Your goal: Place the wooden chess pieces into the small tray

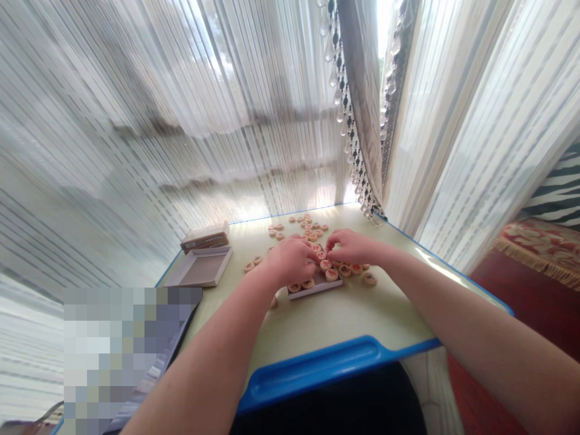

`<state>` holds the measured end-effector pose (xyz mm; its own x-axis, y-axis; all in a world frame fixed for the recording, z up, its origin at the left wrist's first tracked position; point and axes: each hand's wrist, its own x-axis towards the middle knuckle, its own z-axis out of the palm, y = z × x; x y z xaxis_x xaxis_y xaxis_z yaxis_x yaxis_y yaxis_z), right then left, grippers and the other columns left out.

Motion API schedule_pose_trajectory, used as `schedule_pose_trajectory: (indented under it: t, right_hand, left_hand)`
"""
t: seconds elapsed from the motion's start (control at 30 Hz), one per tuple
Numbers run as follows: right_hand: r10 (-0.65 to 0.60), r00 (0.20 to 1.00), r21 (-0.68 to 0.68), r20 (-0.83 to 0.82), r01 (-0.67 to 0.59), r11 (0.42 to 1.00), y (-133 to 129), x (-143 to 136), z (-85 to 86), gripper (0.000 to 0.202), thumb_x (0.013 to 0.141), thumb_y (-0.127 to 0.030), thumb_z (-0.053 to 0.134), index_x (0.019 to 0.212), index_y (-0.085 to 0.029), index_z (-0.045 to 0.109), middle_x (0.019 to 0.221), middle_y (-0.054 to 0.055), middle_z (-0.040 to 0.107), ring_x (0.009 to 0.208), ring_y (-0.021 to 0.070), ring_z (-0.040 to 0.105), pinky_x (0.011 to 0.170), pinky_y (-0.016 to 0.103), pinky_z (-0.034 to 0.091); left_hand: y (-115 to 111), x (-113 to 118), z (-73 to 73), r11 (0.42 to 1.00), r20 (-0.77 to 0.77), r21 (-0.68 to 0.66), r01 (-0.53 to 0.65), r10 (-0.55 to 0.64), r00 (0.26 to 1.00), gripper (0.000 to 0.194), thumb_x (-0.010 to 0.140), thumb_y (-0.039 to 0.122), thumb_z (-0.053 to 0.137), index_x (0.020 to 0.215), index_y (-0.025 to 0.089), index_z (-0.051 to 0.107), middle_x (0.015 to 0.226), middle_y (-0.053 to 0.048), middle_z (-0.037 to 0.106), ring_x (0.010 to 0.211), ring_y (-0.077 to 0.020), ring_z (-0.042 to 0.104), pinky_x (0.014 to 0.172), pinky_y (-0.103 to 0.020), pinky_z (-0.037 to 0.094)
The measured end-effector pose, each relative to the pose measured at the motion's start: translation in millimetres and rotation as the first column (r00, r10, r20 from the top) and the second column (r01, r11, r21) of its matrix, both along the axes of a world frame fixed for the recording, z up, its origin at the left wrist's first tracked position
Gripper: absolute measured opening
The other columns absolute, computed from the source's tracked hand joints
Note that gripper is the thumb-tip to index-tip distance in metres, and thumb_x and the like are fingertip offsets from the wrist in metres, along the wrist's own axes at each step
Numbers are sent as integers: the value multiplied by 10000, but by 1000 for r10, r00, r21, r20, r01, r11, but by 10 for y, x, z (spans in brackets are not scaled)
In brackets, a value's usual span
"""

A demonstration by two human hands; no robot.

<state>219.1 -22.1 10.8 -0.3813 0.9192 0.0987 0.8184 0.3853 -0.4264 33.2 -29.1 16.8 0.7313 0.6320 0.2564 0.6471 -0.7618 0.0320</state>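
Observation:
Round wooden Chinese chess pieces with red and dark characters lie in and around a shallow box tray. My left hand is over the tray's left side, its fingers stretched down and apart against the pieces; its palm hides part of the tray. At the right edge of the tray, my right hand has its fingers curled together beside a row of red-marked pieces. What those fingertips hold, if anything, is hidden. One red-marked piece sits near the tray's front right corner, and two dark-marked pieces sit at its front left.
Several loose pieces are scattered behind the tray, with others to its right. An open box lid and a flat box sit at the left of the blue-edged table. Striped curtains hang behind.

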Motion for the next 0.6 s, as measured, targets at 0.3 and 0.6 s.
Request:
schedule_pose_trajectory:
  t: [0.3,0.6]
  right_hand:
    - [31,999,-63,26,-29,998,-6,32,19,162,645,-326,597,721,-188,634,788,42,655,806,205,579,656,259,429]
    - [54,999,-130,-1,-53,990,6,56,0,201,642,-362,599,730,-184,631,732,33,642,729,187,578,574,242,412]
  left_hand:
    - [-59,35,62,999,-66,-44,-27,24,998,333,656,181,503,883,293,719,799,-7,661,846,-187,531,767,-270,434]
    - [-55,43,56,998,-67,-57,-3,-1,998,363,684,169,489,931,326,703,842,-3,649,861,-179,534,813,-283,419]
